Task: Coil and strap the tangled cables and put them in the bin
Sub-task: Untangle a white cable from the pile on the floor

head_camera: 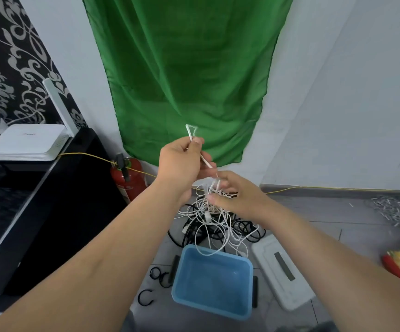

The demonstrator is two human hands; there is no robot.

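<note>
Both arms reach out in front of the person, hands raised over the floor. The left hand (182, 161) is the higher one; it pinches the white cable (205, 161) between thumb and fingertips, with a small loop (188, 132) of it poking up above the knuckles. From that pinch the cable runs down and to the right, straight into the right hand (237, 195), just beside and a little lower. The right hand has its fingers curled round a bunch of the white strands, and the rest of the white tangle hangs below it. Beneath both hands, on the floor, lie the black cables (188, 232), mixed in with the dangling white ones. Nearer the person, below the right wrist, sits the blue bin (208, 305); one white strand droops over its far rim. Black straps (175, 265) lie on the floor under the left forearm, beside the bin. Under the right forearm is a white lid (273, 281). Beyond the left hand stands a red extinguisher (132, 180) against the wall, and a green cloth (184, 68) hangs behind both hands.
</note>
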